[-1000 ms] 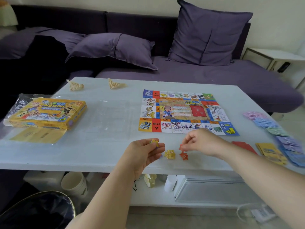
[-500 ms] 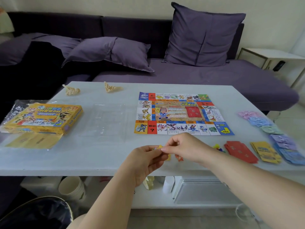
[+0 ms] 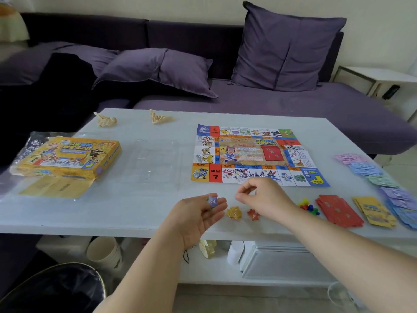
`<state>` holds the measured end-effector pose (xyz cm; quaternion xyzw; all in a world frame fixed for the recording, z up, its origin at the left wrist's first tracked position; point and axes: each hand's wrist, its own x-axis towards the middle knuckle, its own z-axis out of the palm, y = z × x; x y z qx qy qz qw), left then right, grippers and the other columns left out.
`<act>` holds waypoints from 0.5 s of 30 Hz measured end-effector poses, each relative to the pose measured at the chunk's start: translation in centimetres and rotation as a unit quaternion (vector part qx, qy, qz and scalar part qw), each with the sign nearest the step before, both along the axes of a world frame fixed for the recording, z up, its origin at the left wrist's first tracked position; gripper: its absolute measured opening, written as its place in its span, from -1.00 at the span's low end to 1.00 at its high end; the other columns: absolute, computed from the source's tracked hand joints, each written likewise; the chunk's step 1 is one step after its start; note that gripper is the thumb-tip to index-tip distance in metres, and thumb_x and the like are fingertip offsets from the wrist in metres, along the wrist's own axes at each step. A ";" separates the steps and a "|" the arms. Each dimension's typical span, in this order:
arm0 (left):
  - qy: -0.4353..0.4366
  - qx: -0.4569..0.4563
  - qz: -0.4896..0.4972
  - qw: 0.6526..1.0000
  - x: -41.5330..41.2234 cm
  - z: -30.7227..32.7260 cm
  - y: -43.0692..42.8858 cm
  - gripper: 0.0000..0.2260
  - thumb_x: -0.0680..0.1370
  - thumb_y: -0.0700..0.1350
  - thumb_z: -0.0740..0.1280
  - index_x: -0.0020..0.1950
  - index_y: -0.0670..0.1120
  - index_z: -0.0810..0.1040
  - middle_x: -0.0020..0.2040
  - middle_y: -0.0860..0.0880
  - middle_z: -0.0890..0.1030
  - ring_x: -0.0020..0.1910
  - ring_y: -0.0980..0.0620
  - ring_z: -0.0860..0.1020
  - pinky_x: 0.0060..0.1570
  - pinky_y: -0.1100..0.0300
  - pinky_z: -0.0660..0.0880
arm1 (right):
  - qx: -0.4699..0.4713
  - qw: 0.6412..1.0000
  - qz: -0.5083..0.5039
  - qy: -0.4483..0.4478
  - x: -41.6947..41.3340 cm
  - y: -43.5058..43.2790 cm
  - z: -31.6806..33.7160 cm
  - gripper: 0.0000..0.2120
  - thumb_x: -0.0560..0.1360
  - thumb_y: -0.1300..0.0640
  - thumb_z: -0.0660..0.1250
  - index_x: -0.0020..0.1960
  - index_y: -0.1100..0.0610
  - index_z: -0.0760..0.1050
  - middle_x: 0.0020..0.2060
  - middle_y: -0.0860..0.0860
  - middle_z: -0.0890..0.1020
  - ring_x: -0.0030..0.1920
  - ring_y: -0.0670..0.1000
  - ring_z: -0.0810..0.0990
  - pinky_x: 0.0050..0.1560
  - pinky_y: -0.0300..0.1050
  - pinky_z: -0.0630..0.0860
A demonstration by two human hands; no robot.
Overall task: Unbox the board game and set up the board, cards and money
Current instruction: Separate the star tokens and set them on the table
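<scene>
Left hand (image 3: 198,214) is palm-up over the near edge of the table (image 3: 126,213), fingertips curled round a purple star token (image 3: 212,201) marked 2. Right hand (image 3: 267,197) hovers just beside it, fingers curled, thumb and forefinger nearly touching; cannot tell if anything is pinched. A yellow star token (image 3: 234,213) and a red star token (image 3: 253,214) lie on the table between and below the hands. The board (image 3: 255,154) is unfolded flat at table centre-right, beyond the right hand. Coloured pawns (image 3: 308,207), a red card stack (image 3: 338,211) and a yellow card stack (image 3: 373,212) sit in a row to the right of the right forearm. Money notes (image 3: 370,170) are fanned along the right edge. The game box (image 3: 67,157) is closed at far left, with a clear plastic tray (image 3: 155,163) between box and board.
</scene>
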<state>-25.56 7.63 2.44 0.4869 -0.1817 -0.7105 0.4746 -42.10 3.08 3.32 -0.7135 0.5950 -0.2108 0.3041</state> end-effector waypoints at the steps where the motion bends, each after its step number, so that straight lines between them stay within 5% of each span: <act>1: -0.005 -0.005 -0.004 1.000 0.0 -0.1 0.0 -0.83 0.59 -0.38 0.14 0.01 -0.27 0.52 -0.09 -0.20 0.66 -0.16 -0.03 0.64 -0.23 0.22 0.62 | -0.013 1.000 0.014 -0.008 0.3 0.1 0.3 -0.92 0.49 0.12 0.38 -0.09 0.11 0.62 -0.21 -0.14 0.62 -0.20 -0.20 0.54 -0.29 -0.47 0.36; 8: -0.079 -0.067 -0.050 0.993 0.0 -0.5 0.1 -0.84 0.58 -0.36 0.20 -0.06 -0.23 0.57 -0.24 -0.15 0.66 -0.28 0.08 0.65 -0.23 0.29 0.60 | 0.066 0.995 0.079 -0.003 2.4 0.2 0.9 -0.83 0.47 -0.02 0.41 -0.18 0.08 0.59 -0.29 -0.07 0.58 -0.59 -0.25 0.40 -0.57 -0.30 0.31; 12: -0.071 -0.056 -0.016 0.996 0.8 -0.5 0.2 -0.86 0.59 -0.32 0.20 0.03 -0.25 0.55 -0.14 -0.17 0.66 -0.20 0.02 0.65 -0.23 0.26 0.61 | 0.110 0.990 0.058 -0.063 2.4 -0.5 0.7 -0.88 0.48 0.04 0.41 -0.23 0.00 0.59 -0.17 -0.06 0.67 -0.14 -0.13 0.61 -0.07 -0.10 0.51; 15: -0.037 -0.026 0.054 0.998 2.0 -0.5 -0.1 -0.87 0.60 -0.27 0.21 0.03 -0.26 0.54 -0.05 -0.22 0.65 -0.11 -0.05 0.64 -0.22 0.19 0.63 | 0.109 0.989 0.051 -0.089 2.4 -0.9 0.4 -0.91 0.47 0.15 0.41 -0.20 0.06 0.58 -0.21 -0.05 0.68 -0.13 -0.14 0.63 0.01 -0.21 0.51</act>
